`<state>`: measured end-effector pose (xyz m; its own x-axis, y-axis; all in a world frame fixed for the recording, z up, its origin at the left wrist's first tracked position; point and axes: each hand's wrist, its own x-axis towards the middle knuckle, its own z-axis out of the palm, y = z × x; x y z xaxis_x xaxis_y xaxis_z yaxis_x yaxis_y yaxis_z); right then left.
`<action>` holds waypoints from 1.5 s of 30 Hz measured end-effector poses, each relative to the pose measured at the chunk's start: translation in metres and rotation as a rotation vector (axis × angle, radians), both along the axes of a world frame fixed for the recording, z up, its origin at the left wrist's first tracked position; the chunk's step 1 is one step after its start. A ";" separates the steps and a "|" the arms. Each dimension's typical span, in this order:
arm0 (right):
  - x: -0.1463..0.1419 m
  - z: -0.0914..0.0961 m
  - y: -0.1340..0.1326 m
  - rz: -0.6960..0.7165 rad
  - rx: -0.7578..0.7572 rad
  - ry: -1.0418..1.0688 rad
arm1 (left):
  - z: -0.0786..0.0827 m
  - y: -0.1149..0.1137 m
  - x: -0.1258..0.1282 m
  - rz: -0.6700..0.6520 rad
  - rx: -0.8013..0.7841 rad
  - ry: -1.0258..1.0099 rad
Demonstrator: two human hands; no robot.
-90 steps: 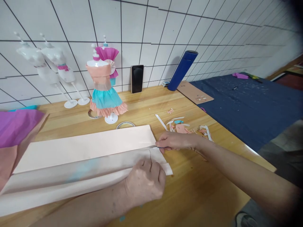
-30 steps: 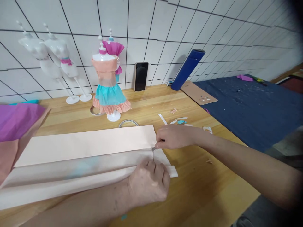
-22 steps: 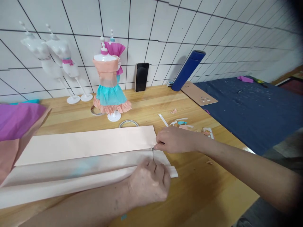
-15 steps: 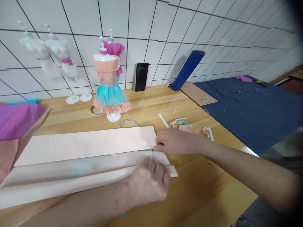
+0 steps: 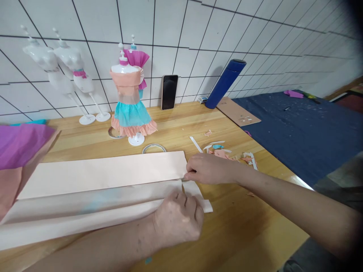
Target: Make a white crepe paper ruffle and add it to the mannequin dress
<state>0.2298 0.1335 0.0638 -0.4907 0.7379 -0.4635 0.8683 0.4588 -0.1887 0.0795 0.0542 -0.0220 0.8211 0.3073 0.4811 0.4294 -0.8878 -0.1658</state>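
Observation:
A long pale pink folded sheet [image 5: 107, 172], which looks like paper, lies across the wooden table in lengthwise folds. Near its right end a short split divides a small end flap [image 5: 193, 189] from the rest. My left hand [image 5: 179, 216] reaches in from the lower left, its fingers curled closed on the front folds beside the split. Just beyond it, my right hand [image 5: 202, 168] pinches the sheet at the split's far end with thumb and fingers. Whether a small tool sits inside either grip is hidden.
Behind the sheet stand a doll mannequin in a peach and turquoise dress [image 5: 130, 102], bare white mannequins [image 5: 42, 60], a phone [image 5: 169, 92] and a blue bottle [image 5: 225, 85] leaning on the tiled wall. Scraps [image 5: 221, 153] lie beyond my right hand; purple fabric [image 5: 25, 143] is at left.
The split near the sheet's right end has opened slightly wider between my hands. Both hands keep nearly the same place and grip.

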 end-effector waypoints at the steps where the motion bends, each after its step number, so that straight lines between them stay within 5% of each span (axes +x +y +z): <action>1: 0.001 0.000 0.000 -0.003 -0.004 0.013 | 0.000 0.000 0.000 0.002 -0.003 -0.004; 9: 0.038 0.005 -0.023 -0.141 -0.026 0.120 | 0.007 0.001 -0.005 -0.009 -0.054 -0.001; 13: 0.043 -0.003 -0.059 -0.260 -0.236 0.552 | 0.014 0.006 -0.003 0.044 -0.273 0.036; 18: 0.040 -0.035 -0.084 -0.388 -0.074 0.615 | 0.040 0.007 -0.011 0.194 -0.580 0.107; 24: 0.068 -0.049 -0.075 -0.492 -0.136 0.744 | 0.075 -0.019 -0.082 0.267 -0.569 0.446; 27: 0.074 -0.055 -0.072 -0.549 -0.152 0.759 | 0.070 -0.030 -0.123 0.520 -0.524 0.539; 31: 0.071 -0.067 -0.074 -0.603 -0.114 0.817 | 0.061 -0.030 -0.151 0.605 -0.464 0.578; 35: 0.069 -0.074 -0.078 -0.660 -0.044 0.902 | 0.073 -0.009 -0.151 0.584 -0.430 0.558; 39: 0.068 -0.076 -0.079 -0.673 -0.030 0.918 | 0.085 0.040 -0.146 0.679 -0.416 0.440; 45: 0.073 -0.076 -0.076 -0.662 -0.027 0.895 | 0.075 0.097 -0.162 0.712 -0.562 0.451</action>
